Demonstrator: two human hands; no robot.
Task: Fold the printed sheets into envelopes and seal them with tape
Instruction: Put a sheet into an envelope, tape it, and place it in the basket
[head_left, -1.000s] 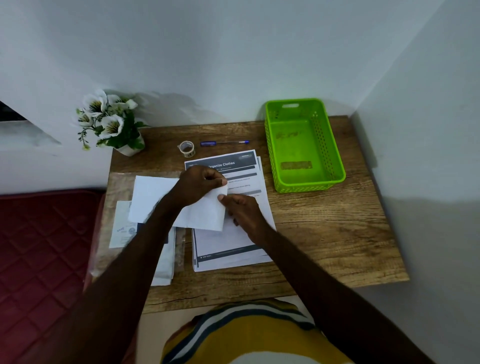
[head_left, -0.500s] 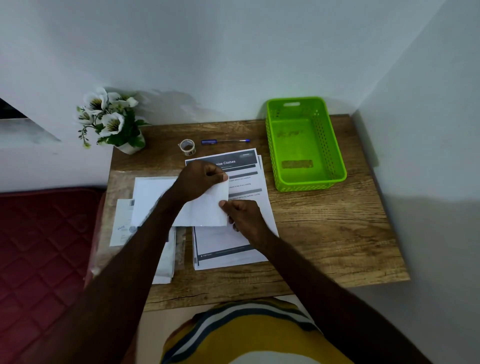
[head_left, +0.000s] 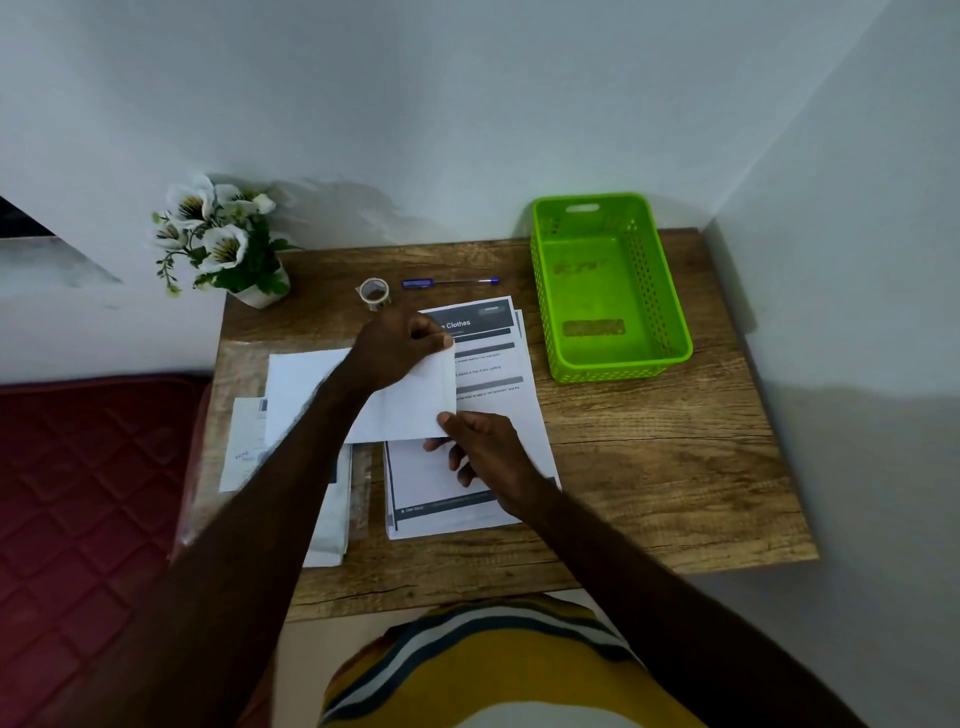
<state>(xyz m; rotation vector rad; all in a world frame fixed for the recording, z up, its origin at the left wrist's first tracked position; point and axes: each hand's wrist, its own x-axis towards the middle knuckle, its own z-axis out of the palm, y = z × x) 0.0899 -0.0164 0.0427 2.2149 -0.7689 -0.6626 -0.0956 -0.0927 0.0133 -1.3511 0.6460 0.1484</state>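
Step in hand: folding, by judgement; the white folded paper sheet (head_left: 400, 410) is held at frame centre above the stack of printed sheets (head_left: 467, 467).
Left hand (head_left: 395, 348): fingers curled, pinching the sheet's upper right corner.
Right hand (head_left: 480, 447): thumb and fingers pinching the lower right corner.
Sheet look: blank side up, a crease near its right edge, left part hidden under the forearm.
Next move: likely press the crease flat, then reach for the small clear tape roll (head_left: 374, 293) in the upper centre of the wooden table (head_left: 675, 467).
Sealing: not yet begun.
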